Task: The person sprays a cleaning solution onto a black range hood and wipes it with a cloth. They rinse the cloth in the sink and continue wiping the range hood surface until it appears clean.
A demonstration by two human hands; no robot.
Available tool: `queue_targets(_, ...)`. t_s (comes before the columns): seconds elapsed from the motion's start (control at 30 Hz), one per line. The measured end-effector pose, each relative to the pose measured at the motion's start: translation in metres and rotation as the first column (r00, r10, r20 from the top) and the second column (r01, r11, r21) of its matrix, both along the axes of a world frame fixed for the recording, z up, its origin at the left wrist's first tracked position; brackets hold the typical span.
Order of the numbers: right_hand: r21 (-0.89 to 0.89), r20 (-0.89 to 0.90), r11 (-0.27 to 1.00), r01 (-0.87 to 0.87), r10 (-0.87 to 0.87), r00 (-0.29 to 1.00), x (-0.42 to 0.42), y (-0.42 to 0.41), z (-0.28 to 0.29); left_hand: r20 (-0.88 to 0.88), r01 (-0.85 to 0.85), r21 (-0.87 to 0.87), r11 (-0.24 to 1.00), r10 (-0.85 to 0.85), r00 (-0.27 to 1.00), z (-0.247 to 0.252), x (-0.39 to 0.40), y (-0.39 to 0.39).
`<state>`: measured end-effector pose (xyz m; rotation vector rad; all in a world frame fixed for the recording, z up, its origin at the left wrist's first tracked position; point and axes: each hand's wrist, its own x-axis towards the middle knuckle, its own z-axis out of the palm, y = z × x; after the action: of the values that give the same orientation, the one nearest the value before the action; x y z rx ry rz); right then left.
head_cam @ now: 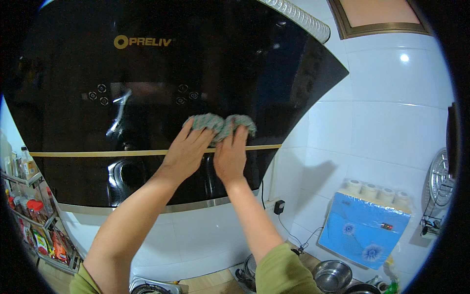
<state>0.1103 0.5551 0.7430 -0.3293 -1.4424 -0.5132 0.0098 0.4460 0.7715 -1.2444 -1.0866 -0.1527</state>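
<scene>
A crumpled grey-green cloth (208,120) is pressed against the glossy black front panel of a range hood (235,73). My left hand (187,152) grips the cloth's left part, fingers pointing up. Beside it, my right hand (230,156) holds the right part of the same bunched cloth. Both hands sit at the gold trim strip (99,153) that crosses the panel, with the cloth just above it. Round touch-control marks (182,95) show on the glass above the left hand. The cloth hides the panel surface beneath it.
A metal rack (46,220) with bottles and packets stands at left. Below are a gas stove (154,286) and a steel bowl (332,275). On the right wall hangs a blue-fronted box (363,229) with paper rolls (369,191) on top. A plugged-in black adapter (279,207) trails a cord.
</scene>
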Motion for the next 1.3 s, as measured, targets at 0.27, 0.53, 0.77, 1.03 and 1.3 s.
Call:
queue_targets(0.27, 0.236, -0.204, 0.951, 0.198, -0.151, 0.967, 0.046, -0.019, 0.09, -0.037, 0.301, 0.288, 0.909, -0.304, 0.952, 0.051, 0.033, 0.001)
queue_targets(0.53, -0.035, -0.238, 0.992, 0.122, -0.127, 0.963, 0.053, 0.089, 0.023, -0.09, 0.147, 0.05, 0.988, -0.142, 0.986, 0.007, 0.04, 0.068)
queue_targets(0.77, -0.114, -0.177, 0.984, -0.135, 0.113, 0.978, -0.035, 0.07, -0.05, 0.134, 0.0, -0.226, 0.974, 0.031, 0.99, -0.049, -0.011, 0.068)
queue_targets(1.03, -0.234, -0.067, 0.969, 0.074, -0.092, 0.994, -0.014, 0.078, -0.055, 0.147, 0.061, -0.142, 0.988, -0.04, 0.988, -0.06, -0.009, 0.075)
queue_targets(1.3, -0.221, -0.34, 0.959, -0.176, 0.094, 0.936, 0.052, 0.155, -0.035, 0.028, 0.12, -0.148, 0.982, -0.117, 0.993, -0.044, 0.062, 0.137)
